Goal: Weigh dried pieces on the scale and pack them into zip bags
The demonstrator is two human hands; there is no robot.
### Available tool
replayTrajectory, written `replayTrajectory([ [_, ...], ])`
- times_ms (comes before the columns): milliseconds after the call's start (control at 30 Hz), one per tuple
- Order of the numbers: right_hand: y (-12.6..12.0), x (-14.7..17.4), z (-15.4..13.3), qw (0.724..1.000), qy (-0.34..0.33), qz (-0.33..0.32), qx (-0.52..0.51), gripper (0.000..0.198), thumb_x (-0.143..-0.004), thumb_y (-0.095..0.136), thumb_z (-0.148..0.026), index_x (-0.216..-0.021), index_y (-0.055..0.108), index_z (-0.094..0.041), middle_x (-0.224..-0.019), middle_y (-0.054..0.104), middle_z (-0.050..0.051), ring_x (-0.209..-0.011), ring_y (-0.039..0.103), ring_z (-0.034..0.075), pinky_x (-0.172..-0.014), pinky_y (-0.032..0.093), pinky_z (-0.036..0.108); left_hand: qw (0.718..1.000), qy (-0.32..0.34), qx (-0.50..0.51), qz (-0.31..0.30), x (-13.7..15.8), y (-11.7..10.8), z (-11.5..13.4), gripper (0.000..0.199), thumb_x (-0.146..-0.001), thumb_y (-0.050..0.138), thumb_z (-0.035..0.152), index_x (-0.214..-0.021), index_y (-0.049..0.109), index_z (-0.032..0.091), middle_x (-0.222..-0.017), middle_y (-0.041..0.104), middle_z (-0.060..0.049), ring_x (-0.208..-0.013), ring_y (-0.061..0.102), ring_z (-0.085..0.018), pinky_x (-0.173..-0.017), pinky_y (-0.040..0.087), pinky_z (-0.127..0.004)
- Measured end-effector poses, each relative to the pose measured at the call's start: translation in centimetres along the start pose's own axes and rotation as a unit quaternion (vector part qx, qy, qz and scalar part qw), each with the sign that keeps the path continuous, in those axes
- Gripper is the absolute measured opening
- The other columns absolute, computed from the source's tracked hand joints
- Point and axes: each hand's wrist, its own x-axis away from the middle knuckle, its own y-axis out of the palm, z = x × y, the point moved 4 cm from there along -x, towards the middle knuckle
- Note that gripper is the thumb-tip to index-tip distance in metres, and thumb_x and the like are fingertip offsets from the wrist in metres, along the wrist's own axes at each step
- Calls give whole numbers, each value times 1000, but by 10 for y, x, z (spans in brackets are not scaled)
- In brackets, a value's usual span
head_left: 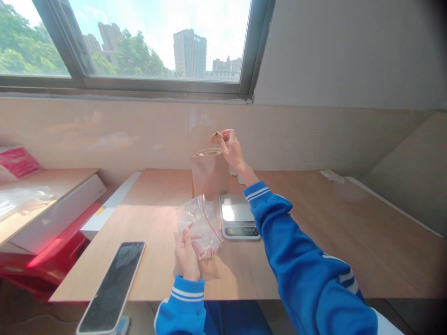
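The right hand's (232, 146) fingers pinch a small beige piece (216, 137) just above the open mouth of an upright brown paper bag (209, 174); the left hand's (187, 253) fingers, slightly parted, hold a clear zip bag (202, 223) with red stripes. The scale (240, 214) sits just right of both bags. Bare table (349, 223) stretches right, bounded behind by the wall (296, 139); a phone (113, 284) crosses the near-left edge. The scale's panel marks are too small to read.
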Motion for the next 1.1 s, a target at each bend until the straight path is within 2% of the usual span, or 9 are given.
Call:
replayTrajectory([
  [167, 29, -5, 22, 991, -3, -110, 71, 19, -93, 45, -28, -104, 57, -18, -97, 66, 7, -94, 55, 20, -86, 42, 32, 999, 32, -1, -23, 1, 0, 4, 60, -79, 55, 60, -119, 60, 15, -66, 65, -1, -29, 36, -3, -27, 29, -17],
  [300, 29, 4, 19, 987, -26, -137, 80, 27, -96, 40, -30, -104, 64, -20, -105, 68, 6, -102, 54, 19, -94, 39, 32, 998, 59, 3, -15, 3, 0, 7, 61, -79, 56, 59, -122, 57, 16, -71, 69, -3, -29, 35, -3, -27, 25, -15],
  [433, 4, 11, 12, 993, -37, -86, 72, 32, -96, 38, -31, -110, 65, -20, -114, 64, 7, -112, 52, 20, -102, 34, 36, 997, 75, -8, -20, 8, 1, 11, 62, -80, 57, 57, -126, 53, 16, -70, 68, -3, -31, 35, -3, -29, 25, -15],
  [533, -25, 29, 19, 999, -9, -21, 30, 31, -93, 40, -29, -109, 65, -19, -114, 64, 7, -112, 52, 20, -100, 37, 36, 994, 96, -32, -30, 13, 1, 21, 63, -79, 57, 56, -126, 53, 15, -69, 66, -2, -32, 34, -3, -30, 26, -16],
  [700, -67, 105, 68, 992, 119, 25, -23, 31, -88, 40, -32, -95, 66, -17, -103, 68, 9, -99, 60, 21, -88, 45, 36, 978, 140, -148, -43, 0, -10, 39, 59, -83, 53, 52, -133, 48, 22, -77, 64, -1, -40, 42, -6, -40, 38, -20],
  [800, -84, 163, 107, 982, 184, 32, -8, 30, -84, 43, -34, -90, 66, -16, -100, 69, 11, -98, 61, 23, -87, 44, 37, 922, 189, -338, -16, -17, -19, 44, 57, -82, 57, 43, -134, 49, 22, -100, 65, -8, -77, 62, -18, -73, 53, -33],
  [900, -101, 213, 142, 966, 248, 66, 34, 29, -78, 43, -33, -85, 66, -17, -96, 69, 12, -93, 61, 24, -85, 45, 37, 850, 269, -453, 16, -21, -17, 50, 53, -84, 53, 36, -135, 49, 20, -128, 53, -15, -120, 49, -29, -102, 39, -46],
  [967, -110, 236, 157, 957, 274, 85, 50, 27, -74, 42, -30, -79, 64, -16, -91, 68, 13, -88, 61, 25, -81, 45, 38, 820, 321, -474, -2, -16, -4, 55, 46, -88, 48, 31, -132, 53, 21, -135, 47, -14, -129, 42, -30, -108, 32, -47],
  [1100, -117, 257, 172, 943, 315, 94, 57, 27, -71, 38, -29, -78, 61, -17, -81, 66, 11, -72, 58, 23, -67, 46, 35, 772, 394, -484, -119, -4, 37, 50, 38, -90, 45, 31, -125, 61, 30, -141, 48, -8, -132, 40, -29, -111, 24, -49],
])
